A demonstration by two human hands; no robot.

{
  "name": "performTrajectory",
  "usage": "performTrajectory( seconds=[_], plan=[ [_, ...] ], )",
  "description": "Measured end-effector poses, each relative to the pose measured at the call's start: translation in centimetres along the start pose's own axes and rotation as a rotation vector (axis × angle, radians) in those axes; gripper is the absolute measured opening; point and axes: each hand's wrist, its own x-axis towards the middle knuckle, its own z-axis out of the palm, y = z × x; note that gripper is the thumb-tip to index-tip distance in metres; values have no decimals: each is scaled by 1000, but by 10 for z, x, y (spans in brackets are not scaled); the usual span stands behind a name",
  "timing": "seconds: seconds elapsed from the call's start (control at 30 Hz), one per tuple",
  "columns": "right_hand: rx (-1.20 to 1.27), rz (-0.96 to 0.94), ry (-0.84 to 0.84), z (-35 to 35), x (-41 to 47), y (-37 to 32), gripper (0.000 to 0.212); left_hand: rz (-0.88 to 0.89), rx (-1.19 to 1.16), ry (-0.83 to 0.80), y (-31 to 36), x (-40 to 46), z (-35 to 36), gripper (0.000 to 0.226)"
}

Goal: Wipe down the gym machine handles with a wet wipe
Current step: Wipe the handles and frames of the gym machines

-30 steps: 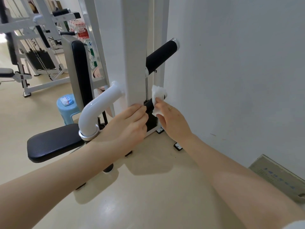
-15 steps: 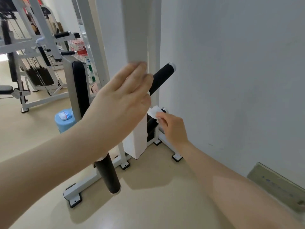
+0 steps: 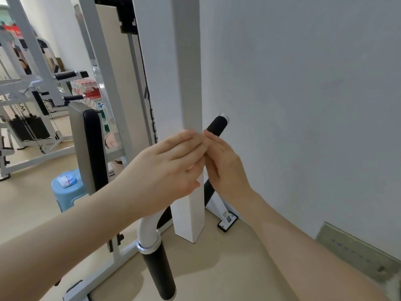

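A black foam handle juts up and right from behind the white upright post, close to the wall. My right hand is just below that handle, with its fingers curled. My left hand reaches across the post, and its fingertips meet those of my right hand. The wet wipe is hidden between the two hands. A second black handle hangs low on a curved white arm under my left forearm.
The grey wall stands close on the right. A black seat back pad and a blue stool with a small packet are on the left. Other white gym machines fill the far left. A flat box lies by the wall.
My right hand rose from the lower machine part to just under the upper black handle. My left hand moved right to meet it. The wipe, seen earlier in my right hand, is now hidden.
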Motion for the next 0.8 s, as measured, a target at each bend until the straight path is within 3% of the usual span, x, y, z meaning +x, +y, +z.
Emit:
performTrajectory(
  seconds=[0.1, 0.23, 0.37, 0.5, 0.67, 0.8],
  plan=[
    [-113, -143, -73, -5, 1, 17, 34, -7, -4, 8, -1, 0, 1, 40],
    [-114, 26, -48, -8, 15, 17, 37, 3, 21, -8, -4, -2, 4, 40],
    [-82, -223, -168, 1, 12, 14, 32, 11, 42, 4, -8, -6, 8, 39],
    [-229, -110, -1, 7, 31, 30, 35, 36, 81, -4, -15, -9, 11, 37],
    [-203, -270, -38, 24, 19, 20, 38, 23, 85, -20, -19, -12, 15, 39],
    [-269, 5, 32, 20, 43, 34, 36, 33, 73, -36, -22, -12, 17, 40]
  ],
)
